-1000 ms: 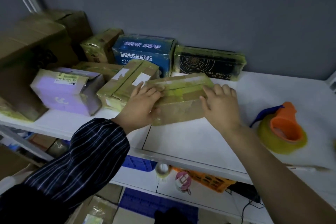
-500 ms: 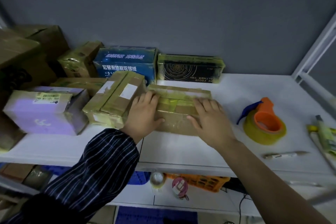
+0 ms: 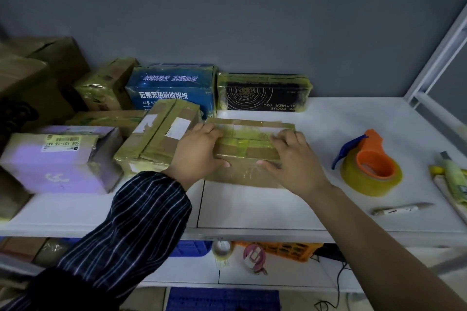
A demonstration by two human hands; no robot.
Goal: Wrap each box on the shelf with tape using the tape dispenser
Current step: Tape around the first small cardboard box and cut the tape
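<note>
Gripping the flat box [image 3: 246, 137] by its ends, your left hand [image 3: 198, 153] and right hand [image 3: 297, 161] hold it on the shelf [image 3: 252, 209].

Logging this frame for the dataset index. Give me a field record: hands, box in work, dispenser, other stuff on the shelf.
left hand: grips flat taped box at its left end, fingers on top, thumb on front
right hand: grips the same box at its right end
box: lies on white shelf
tape dispenser: orange, unheld, on shelf right of the box, apart from it
knife: near shelf's front edge, right side
behind box: blue box, black box
</note>
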